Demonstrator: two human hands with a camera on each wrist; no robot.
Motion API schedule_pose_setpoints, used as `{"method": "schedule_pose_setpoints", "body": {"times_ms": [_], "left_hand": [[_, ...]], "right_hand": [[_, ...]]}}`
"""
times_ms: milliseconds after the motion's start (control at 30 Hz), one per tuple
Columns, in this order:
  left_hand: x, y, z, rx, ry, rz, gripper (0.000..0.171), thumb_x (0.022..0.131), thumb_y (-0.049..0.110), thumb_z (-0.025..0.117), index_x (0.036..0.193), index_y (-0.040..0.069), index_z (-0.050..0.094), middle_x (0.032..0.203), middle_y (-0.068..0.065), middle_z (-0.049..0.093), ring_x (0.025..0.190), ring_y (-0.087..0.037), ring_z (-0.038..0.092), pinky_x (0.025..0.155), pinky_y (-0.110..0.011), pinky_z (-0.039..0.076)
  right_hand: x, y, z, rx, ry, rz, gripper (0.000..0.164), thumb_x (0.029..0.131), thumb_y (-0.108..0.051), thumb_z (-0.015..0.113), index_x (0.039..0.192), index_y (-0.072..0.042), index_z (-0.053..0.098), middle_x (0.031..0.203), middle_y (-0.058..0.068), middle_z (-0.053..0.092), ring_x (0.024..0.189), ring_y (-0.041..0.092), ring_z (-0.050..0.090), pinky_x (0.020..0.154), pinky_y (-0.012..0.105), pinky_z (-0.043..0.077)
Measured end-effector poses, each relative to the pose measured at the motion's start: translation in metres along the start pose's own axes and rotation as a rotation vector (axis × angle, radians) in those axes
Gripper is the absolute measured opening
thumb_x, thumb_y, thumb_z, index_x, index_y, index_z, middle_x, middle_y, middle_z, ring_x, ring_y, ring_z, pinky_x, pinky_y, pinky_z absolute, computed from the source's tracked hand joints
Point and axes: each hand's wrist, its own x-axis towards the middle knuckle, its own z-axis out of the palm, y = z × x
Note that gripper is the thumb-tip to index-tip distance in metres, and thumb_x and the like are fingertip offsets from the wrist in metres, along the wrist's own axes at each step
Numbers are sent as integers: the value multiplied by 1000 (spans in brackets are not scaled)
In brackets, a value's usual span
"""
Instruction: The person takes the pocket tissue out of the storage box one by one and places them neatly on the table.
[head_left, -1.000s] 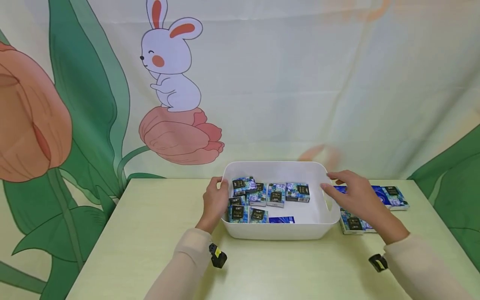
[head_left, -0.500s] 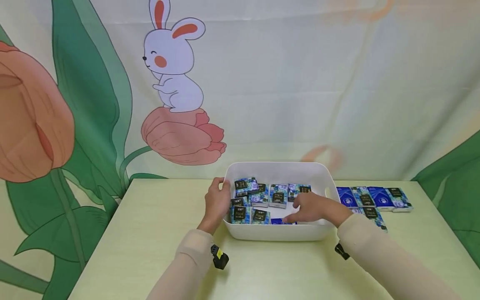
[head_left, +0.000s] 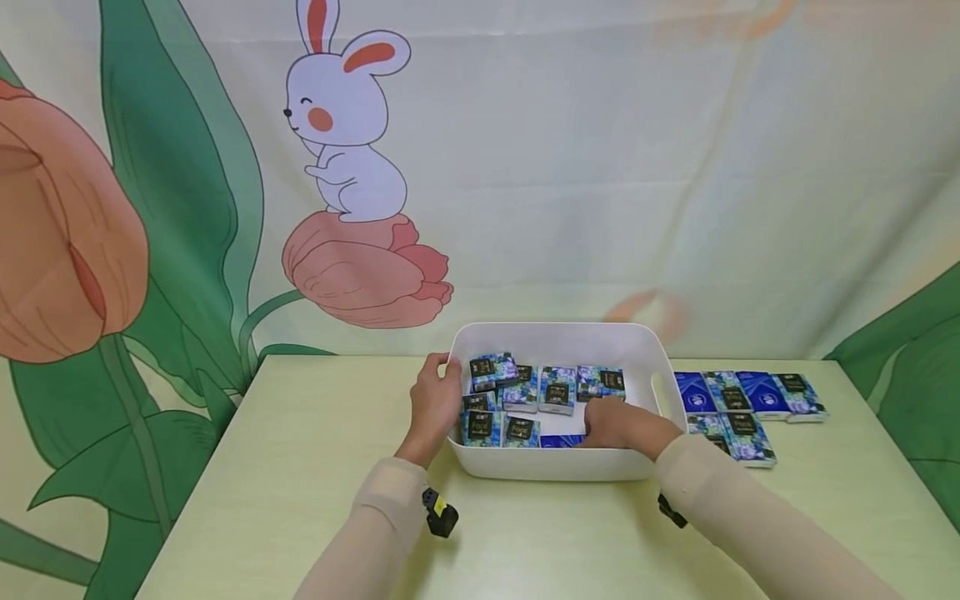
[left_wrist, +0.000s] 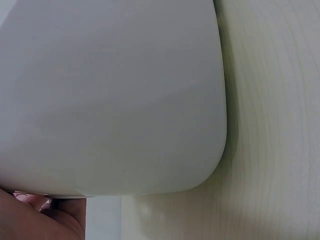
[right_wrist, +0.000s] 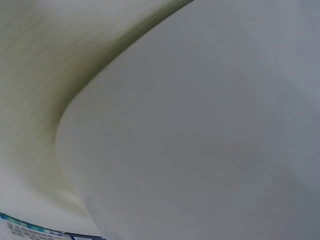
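Observation:
A white plastic basket (head_left: 555, 463) sits on the table with several small tissue packs inside, most with blue floral print and a black label. My left hand (head_left: 432, 408) grips the basket's left end, thumb on the rim; in the left wrist view its curled fingers (left_wrist: 65, 220) show at the basket's edge. Inside the front right of the basket, my right hand (head_left: 618, 423) reaches down and holds the right end of a plain blue tissue pack (head_left: 561, 441). The fingertips are hidden behind the hand and front wall. The right wrist view shows mostly the basket's outer wall (right_wrist: 190, 130).
Right of the basket, several tissue packs lie in two rows, plain blue ones (head_left: 762, 395) alternating with floral ones (head_left: 752, 439). The pale wooden table (head_left: 315, 442) meets a printed curtain (head_left: 570, 167) with a rabbit and tulips behind it.
My right hand has left the basket's right end, moved left over the rim and gone down to the blue pack in front. The left hand has stayed on the basket.

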Motion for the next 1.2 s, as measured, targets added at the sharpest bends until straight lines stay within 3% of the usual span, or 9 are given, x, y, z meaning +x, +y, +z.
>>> {"method": "schedule_pose_setpoints", "body": {"times_ms": [167, 267, 333, 433, 567, 733, 867, 967, 1200], "left_hand": [[1, 0, 0, -4, -7, -4, 38, 106, 36, 45, 130, 9, 58, 130, -17, 61, 113, -35, 56, 97, -57, 44], [0, -1, 1, -5, -20, -7, 38, 106, 36, 45, 131, 9, 58, 130, -17, 61, 113, -35, 56, 96, -56, 45], [0, -1, 1, -7, -22, -9, 38, 106, 35, 45, 131, 9, 58, 130, -17, 61, 113, -34, 55, 96, -56, 45], [0, 0, 1, -6, -16, -11, 37, 106, 35, 46, 130, 10, 58, 130, -17, 61, 113, -34, 55, 95, -56, 45], [-1, 1, 1, 1, -19, -10, 38, 106, 35, 45, 131, 9, 58, 130, -17, 61, 111, -34, 56, 93, -55, 47], [-1, 1, -1, 5, -3, 1, 37, 106, 35, 46, 130, 10, 59, 126, -17, 63, 109, -35, 57, 93, -55, 46], [-1, 2, 0, 10, 13, 12, 36, 105, 34, 46, 128, 9, 60, 128, -17, 63, 113, -36, 56, 96, -55, 44], [-1, 3, 0, 13, 9, 13, 37, 105, 34, 46, 129, 9, 59, 132, -17, 61, 118, -37, 55, 100, -56, 42], [-2, 1, 0, 9, -2, -1, 40, 106, 35, 44, 133, 9, 57, 133, -17, 60, 119, -36, 54, 102, -58, 40]], "right_hand": [[1, 2, 0, 77, -54, -102, 39, 87, -7, 75, 125, -2, 66, 117, 15, 67, 105, 29, 63, 86, 44, 53], [3, 2, 0, 52, -88, -160, 44, 86, 4, 70, 129, -6, 65, 125, 16, 63, 114, 32, 60, 91, 47, 51], [6, 3, 2, -9, -80, -190, 42, 86, 6, 68, 127, -5, 67, 123, 15, 64, 111, 29, 59, 94, 47, 50], [10, 4, 4, -93, -31, -233, 39, 87, -2, 74, 125, 0, 67, 119, 15, 65, 106, 27, 60, 99, 47, 48], [8, 11, 2, -106, 58, -227, 56, 83, -25, 83, 126, 5, 65, 117, 15, 67, 106, 29, 63, 96, 46, 50], [-12, 21, -18, -84, 234, -213, 62, 79, -37, 79, 125, 3, 66, 109, 9, 70, 95, 22, 64, 86, 43, 53], [-45, 29, -43, 6, 384, -169, 59, 81, -37, 77, 122, 3, 65, 92, 4, 70, 76, 16, 61, 68, 37, 53], [-73, 42, -61, 88, 488, -82, 63, 85, -41, 77, 125, 5, 63, 88, 8, 70, 71, 18, 61, 59, 33, 52], [-130, 111, -76, 157, 680, 160, 79, 91, -56, 67, 133, 10, 54, 102, 29, 68, 83, 36, 67, 60, 45, 55]]}}
